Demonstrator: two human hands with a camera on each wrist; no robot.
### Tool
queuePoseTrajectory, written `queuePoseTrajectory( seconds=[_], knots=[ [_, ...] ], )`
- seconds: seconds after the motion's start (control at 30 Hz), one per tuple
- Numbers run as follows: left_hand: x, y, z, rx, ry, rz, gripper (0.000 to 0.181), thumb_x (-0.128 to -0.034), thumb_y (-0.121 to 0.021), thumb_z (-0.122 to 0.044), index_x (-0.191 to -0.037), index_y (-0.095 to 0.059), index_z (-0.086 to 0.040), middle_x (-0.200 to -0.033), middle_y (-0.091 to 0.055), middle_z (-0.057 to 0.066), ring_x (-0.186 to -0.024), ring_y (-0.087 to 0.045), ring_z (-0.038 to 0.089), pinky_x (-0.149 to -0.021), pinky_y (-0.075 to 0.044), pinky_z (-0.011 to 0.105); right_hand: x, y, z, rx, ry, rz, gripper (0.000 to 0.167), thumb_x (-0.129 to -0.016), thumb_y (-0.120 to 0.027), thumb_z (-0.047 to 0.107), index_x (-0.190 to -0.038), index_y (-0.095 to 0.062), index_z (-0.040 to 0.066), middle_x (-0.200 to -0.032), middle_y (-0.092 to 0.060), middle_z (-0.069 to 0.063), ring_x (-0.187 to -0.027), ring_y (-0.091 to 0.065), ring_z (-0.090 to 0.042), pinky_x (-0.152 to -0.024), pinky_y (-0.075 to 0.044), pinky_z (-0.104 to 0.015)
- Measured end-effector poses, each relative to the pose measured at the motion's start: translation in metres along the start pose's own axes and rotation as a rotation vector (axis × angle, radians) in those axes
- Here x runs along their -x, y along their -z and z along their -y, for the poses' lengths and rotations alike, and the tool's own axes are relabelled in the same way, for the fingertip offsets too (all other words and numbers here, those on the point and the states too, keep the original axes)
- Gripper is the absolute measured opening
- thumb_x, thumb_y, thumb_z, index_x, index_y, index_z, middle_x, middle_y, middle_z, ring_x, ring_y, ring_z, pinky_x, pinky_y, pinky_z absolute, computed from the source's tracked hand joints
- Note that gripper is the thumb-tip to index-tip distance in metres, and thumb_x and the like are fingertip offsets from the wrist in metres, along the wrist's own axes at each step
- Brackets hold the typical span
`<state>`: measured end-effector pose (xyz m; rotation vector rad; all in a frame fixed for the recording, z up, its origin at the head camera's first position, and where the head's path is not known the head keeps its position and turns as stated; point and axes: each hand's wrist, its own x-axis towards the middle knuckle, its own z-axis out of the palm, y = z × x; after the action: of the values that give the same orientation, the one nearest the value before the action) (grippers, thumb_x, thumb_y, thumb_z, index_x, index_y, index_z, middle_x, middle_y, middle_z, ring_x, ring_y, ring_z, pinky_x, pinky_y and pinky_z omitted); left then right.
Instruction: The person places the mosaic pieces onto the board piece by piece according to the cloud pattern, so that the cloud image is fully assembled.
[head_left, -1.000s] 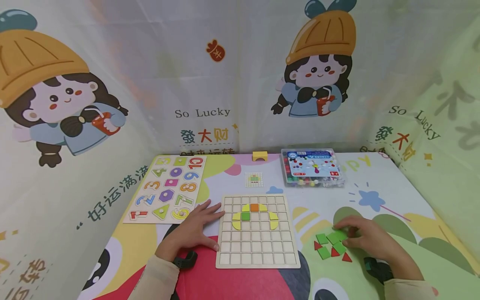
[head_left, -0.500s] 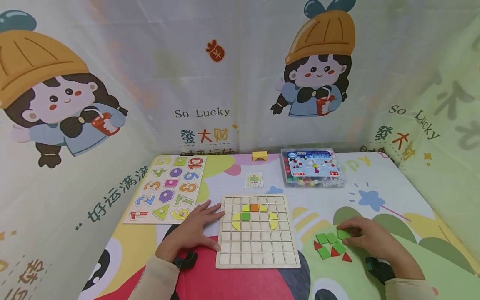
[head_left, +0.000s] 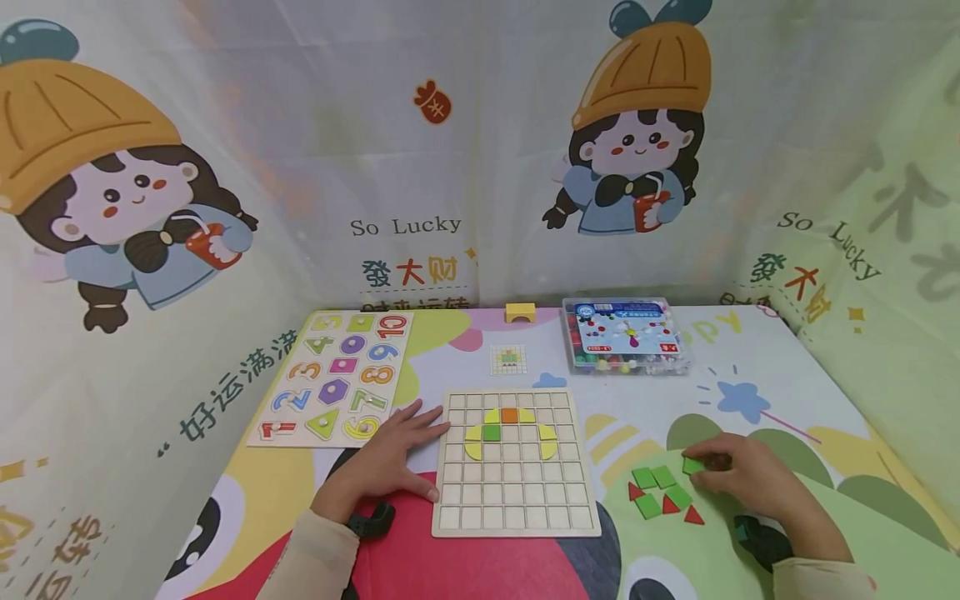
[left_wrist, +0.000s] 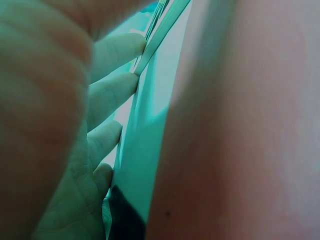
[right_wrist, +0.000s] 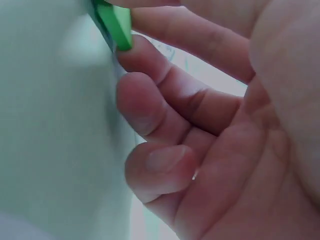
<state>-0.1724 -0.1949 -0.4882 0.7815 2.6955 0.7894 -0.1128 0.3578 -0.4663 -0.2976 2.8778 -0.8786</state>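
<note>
As the right hand (head_left: 744, 472), fingers pinching it, shifts rightward, a green square (head_left: 692, 466) parts from the other squares (head_left: 664, 476) | left hand (head_left: 386, 458): fingers spread against board (head_left: 513, 495) | square singled out, off board

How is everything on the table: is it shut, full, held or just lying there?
Grid board: flat, partly filled
Left hand: fingers spread, touching the board's left edge
Right hand: pinching a green square
Four other green squares: lying loose
Red triangles: lying loose
Plastic box: looks shut
Number puzzle: flat
Yellow block: standing, arch opening downward
</note>
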Motion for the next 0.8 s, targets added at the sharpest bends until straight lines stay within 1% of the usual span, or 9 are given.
queuePoseTrajectory(
  seconds=[0.07, 0.13, 0.27, 0.37, 0.47, 0.6, 0.7, 0.8],
  knots=[
    [0.0, 0.0, 0.0, 0.001, -0.001, 0.0, 0.104, -0.0689, -0.091, -0.065, -0.158, -0.052, -0.029, -0.174, -0.035, -0.003, -0.165, -0.013, 0.039, -0.125, -0.026, 0.071, -0.001, 0.0, 0.004, 0.011, 0.006, -0.015, 0.032, -0.086, -0.087, 0.021, -0.116, -0.081, 0.012, -0.1, -0.073, 0.004, -0.079, -0.055, 0.005, -0.066, -0.05, -0.025],
    [0.0, 0.001, 0.0, 0.006, 0.0, 0.0, 0.104, -0.0689, -0.091, -0.065, -0.158, -0.052, -0.029, -0.174, -0.034, -0.003, -0.165, -0.013, 0.039, -0.126, -0.025, 0.071, -0.004, -0.001, 0.01, 0.012, 0.031, -0.037, 0.03, -0.086, -0.087, 0.02, -0.115, -0.081, 0.013, -0.096, -0.072, 0.006, -0.076, -0.055, 0.004, -0.064, -0.048, -0.025],
    [0.0, 0.003, 0.0, 0.008, 0.003, -0.001, 0.104, -0.0688, -0.092, -0.064, -0.158, -0.052, -0.027, -0.174, -0.034, -0.002, -0.165, -0.013, 0.039, -0.125, -0.024, 0.072, -0.015, -0.002, 0.03, 0.023, 0.12, -0.083, 0.028, -0.085, -0.088, 0.019, -0.111, -0.082, 0.014, -0.092, -0.07, 0.01, -0.074, -0.052, 0.004, -0.061, -0.046, -0.024],
    [0.001, 0.004, -0.001, 0.009, 0.003, -0.003, 0.104, -0.0688, -0.092, -0.063, -0.158, -0.053, -0.027, -0.174, -0.035, -0.001, -0.165, -0.013, 0.04, -0.125, -0.024, 0.072, -0.027, -0.003, 0.047, 0.032, 0.185, -0.093, 0.027, -0.084, -0.089, 0.016, -0.11, -0.082, 0.013, -0.093, -0.069, 0.01, -0.074, -0.051, 0.003, -0.062, -0.046, -0.024],
    [0.001, 0.005, -0.002, 0.014, 0.001, -0.005, 0.104, -0.0691, -0.093, -0.062, -0.157, -0.053, -0.025, -0.173, -0.036, 0.001, -0.165, -0.014, 0.041, -0.125, -0.024, 0.072, -0.039, -0.005, 0.064, 0.05, 0.225, -0.077, 0.026, -0.085, -0.087, 0.014, -0.11, -0.082, 0.012, -0.094, -0.068, 0.01, -0.076, -0.05, 0.003, -0.063, -0.047, -0.024],
    [0.001, 0.004, -0.003, 0.021, -0.001, 0.0, 0.103, -0.0697, -0.092, -0.061, -0.158, -0.053, -0.024, -0.173, -0.036, 0.002, -0.164, -0.013, 0.042, -0.125, -0.023, 0.073, -0.055, -0.009, 0.091, 0.039, 0.252, -0.026, 0.025, -0.087, -0.084, 0.012, -0.112, -0.082, 0.011, -0.095, -0.069, 0.009, -0.077, -0.05, 0.0, -0.065, -0.047, -0.024],
    [0.001, 0.003, -0.004, 0.016, -0.002, 0.002, 0.103, -0.0697, -0.092, -0.062, -0.158, -0.053, -0.024, -0.173, -0.036, 0.002, -0.164, -0.014, 0.042, -0.126, -0.023, 0.073, -0.069, -0.016, 0.112, 0.035, 0.266, 0.022, 0.026, -0.087, -0.082, 0.011, -0.113, -0.082, 0.009, -0.095, -0.07, 0.007, -0.078, -0.052, -0.003, -0.066, -0.047, -0.025],
    [0.001, 0.003, -0.005, 0.005, -0.005, -0.002, 0.103, -0.0697, -0.092, -0.062, -0.157, -0.053, -0.024, -0.173, -0.037, 0.002, -0.164, -0.015, 0.042, -0.126, -0.023, 0.073, -0.083, -0.027, 0.133, 0.064, 0.269, 0.059, 0.026, -0.087, -0.081, 0.009, -0.113, -0.083, 0.009, -0.097, -0.071, 0.006, -0.083, -0.057, -0.008, -0.07, -0.05, -0.026]
  ],
)
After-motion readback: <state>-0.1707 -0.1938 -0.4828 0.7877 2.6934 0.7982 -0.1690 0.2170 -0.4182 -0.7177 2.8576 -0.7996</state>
